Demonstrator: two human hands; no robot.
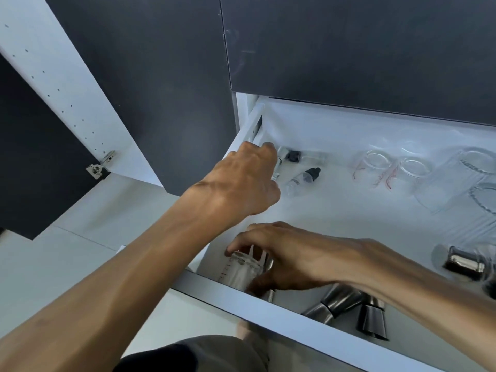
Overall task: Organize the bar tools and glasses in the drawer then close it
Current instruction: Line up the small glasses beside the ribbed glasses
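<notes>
The white drawer (268, 312) stands pulled out below dark cabinet fronts. My left hand (241, 183) reaches into its far left corner, fingers curled around a small clear item that is mostly hidden. My right hand (290, 259) grips a small measuring glass (241, 269) with red marks at the near left corner. A dropper bottle (303, 178) with a black cap lies beside my left hand, and another small bottle (292, 155) lies behind it. Two clear measuring glasses (375, 167) stand at the back. Steel jiggers (346, 304) lie near the front wall.
Large clear glasses (464, 183) crowd the drawer's right side, with a shiny metal tool (464, 261) in front of them. An open cabinet door with a hinge (100, 165) hangs at the left. Pale floor (67, 251) lies below.
</notes>
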